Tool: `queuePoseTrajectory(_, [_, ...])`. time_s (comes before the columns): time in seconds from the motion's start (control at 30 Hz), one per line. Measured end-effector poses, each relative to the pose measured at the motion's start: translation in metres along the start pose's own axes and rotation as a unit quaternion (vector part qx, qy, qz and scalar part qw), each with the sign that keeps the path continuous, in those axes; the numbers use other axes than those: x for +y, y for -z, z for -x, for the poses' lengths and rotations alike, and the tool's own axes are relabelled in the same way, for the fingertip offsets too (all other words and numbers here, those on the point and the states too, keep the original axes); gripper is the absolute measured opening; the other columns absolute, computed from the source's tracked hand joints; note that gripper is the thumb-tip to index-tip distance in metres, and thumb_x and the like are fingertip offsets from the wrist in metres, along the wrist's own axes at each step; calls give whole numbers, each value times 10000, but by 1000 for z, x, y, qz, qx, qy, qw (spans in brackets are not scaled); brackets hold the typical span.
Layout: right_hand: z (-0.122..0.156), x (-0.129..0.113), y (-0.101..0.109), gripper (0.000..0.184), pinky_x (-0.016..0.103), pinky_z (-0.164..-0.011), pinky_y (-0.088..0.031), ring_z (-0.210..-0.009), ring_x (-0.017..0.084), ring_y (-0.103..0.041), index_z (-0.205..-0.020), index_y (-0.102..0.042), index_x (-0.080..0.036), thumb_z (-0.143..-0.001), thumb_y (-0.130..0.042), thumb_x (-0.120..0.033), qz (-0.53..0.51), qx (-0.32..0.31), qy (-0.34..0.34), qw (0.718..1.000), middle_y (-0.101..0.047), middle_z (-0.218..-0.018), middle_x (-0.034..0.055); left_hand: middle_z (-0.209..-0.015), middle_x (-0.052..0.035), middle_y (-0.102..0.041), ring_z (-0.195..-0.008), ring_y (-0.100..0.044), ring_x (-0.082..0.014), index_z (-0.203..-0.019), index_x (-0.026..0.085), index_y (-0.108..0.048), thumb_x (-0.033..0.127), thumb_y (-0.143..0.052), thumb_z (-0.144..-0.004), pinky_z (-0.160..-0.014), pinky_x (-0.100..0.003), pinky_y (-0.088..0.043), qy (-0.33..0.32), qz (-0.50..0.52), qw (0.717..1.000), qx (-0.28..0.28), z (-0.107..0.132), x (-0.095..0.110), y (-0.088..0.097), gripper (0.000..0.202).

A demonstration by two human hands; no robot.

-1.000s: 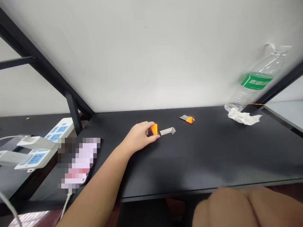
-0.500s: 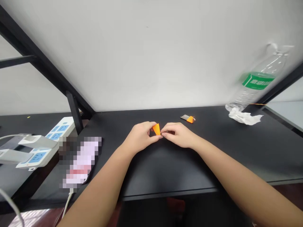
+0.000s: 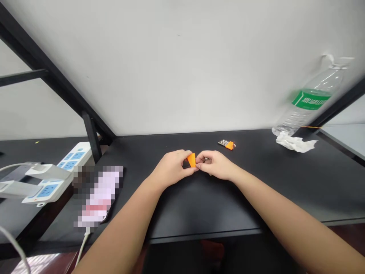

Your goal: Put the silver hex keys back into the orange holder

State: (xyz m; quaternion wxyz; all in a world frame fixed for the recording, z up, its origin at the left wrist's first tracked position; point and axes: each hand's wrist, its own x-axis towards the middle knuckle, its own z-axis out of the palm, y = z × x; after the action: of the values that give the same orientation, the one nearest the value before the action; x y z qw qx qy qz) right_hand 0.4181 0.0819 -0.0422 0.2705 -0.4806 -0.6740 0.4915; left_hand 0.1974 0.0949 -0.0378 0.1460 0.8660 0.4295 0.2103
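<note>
Over the middle of the black desk, my left hand (image 3: 172, 167) pinches an orange hex key holder (image 3: 192, 160) between thumb and fingers. My right hand (image 3: 216, 164) is closed at the holder's right edge, its fingertips against it. A thin dark metal hex key (image 3: 205, 159) shows partly between those fingers; the rest of it is hidden. Farther back and to the right lies a hex key set (image 3: 227, 144), with several silver keys sticking out of its own orange holder.
A clear bottle with a green label (image 3: 312, 99) leans at the back right beside a crumpled tissue (image 3: 296, 143). At left are a phone (image 3: 101, 198) on a cable and a white power strip (image 3: 61, 171) with plugged-in chargers. A black frame post (image 3: 91, 135) rises behind them.
The orange holder has turned in my left hand and now tilts more to the right. Both hands have shifted slightly, and more of the metal piece shows in my right fingers.
</note>
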Motion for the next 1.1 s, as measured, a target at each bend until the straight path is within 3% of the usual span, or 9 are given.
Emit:
queuePoseTrajectory(0.2, [-1, 3, -1, 71, 233, -513, -422, -554, 93, -501, -809, -644, -204, -797, -608, -264, -18, -34, -12, 999, -602, -746, -29, -755, 25, -606, -659, -530, -141, -922, 228, -655, 446, -724, -854, -625, -278, -353, -17, -16, 1000, -14, -1, 0, 1, 238])
queuePoseTrajectory(0.4, [0, 6, 9, 33, 230, -454, -345, -494, 100, -461, -734, -609, -202, -738, -604, -234, -7, 4, -61, 998, -527, -600, -42, -787, 15, -626, -678, -553, -154, -878, 235, -636, 450, -710, -849, -620, -288, -356, 0, -28, 999, -23, 0, -3, 3, 229])
queuePoseTrajectory(0.57, [-3, 19, 25, 35, 244, -458, -322, -475, 96, -446, -730, -624, -197, -723, -603, -225, -14, 8, -74, 997, -582, -628, -20, -801, 7, -640, -682, -563, -167, -886, 239, -643, 463, -716, -836, -609, -296, -357, 17, -49, 998, -22, -1, -5, 3, 241])
queuePoseTrajectory(0.7, [-7, 25, 29, 68, 258, -479, -335, -512, 114, -472, -707, -667, -191, -739, -639, -244, 100, -26, -92, 990, -613, -655, 1, -797, 9, -646, -682, -569, -169, -895, 239, -648, 464, -713, -836, -613, -297, -369, 32, -43, 998, -18, -1, -7, 3, 241])
queuePoseTrajectory(0.8, [-7, 26, 29, 63, 273, -520, -378, -577, 149, -547, -710, -659, -196, -750, -662, -244, 202, 10, -93, 975, -650, -689, 15, -796, 5, -651, -684, -577, -173, -916, 240, -665, 462, -715, -829, -616, -301, -376, 36, -36, 999, -10, -1, -6, 3, 243])
queuePoseTrajectory(0.87, [-7, 27, 29, 73, 289, -555, -409, -619, 165, -575, -750, -638, -201, -785, -658, -262, 253, 63, -77, 962, -669, -757, 27, -793, 4, -650, -688, -583, -174, -906, 240, -666, 461, -713, -831, -614, -299, -376, 37, -31, 999, -9, -1, -4, 4, 239])
queuePoseTrajectory(0.97, [-7, 29, 25, 152, 330, -713, -488, -837, 209, -619, -937, -661, -207, -825, -684, -308, 309, 109, 17, 945, -673, -1028, 77, -782, 12, -642, -683, -579, -165, -884, 238, -657, 452, -712, -837, -614, -293, -377, 39, -22, 999, -4, -1, -1, 5, 226])
queuePoseTrajectory(1.03, [-7, 30, 20, 308, 379, -858, -498, -1031, 257, -592, -1108, -664, -211, -822, -718, -313, 334, 98, 73, 935, -624, -1198, 108, -768, 18, -632, -667, -561, -157, -893, 237, -659, 452, -719, -834, -616, -291, -380, 42, -18, 999, 6, -1, -1, 5, 230])
queuePoseTrajectory(1.1, [-7, 29, 14, 345, 406, -918, -482, -1096, 281, -551, -1171, -658, -204, -834, -708, -262, 358, 75, 86, 927, -605, -1227, 117, -754, 23, -617, -651, -541, -151, -915, 238, -666, 461, -723, -835, -620, -289, -380, 42, -16, 999, 16, -1, -1, 4, 244])
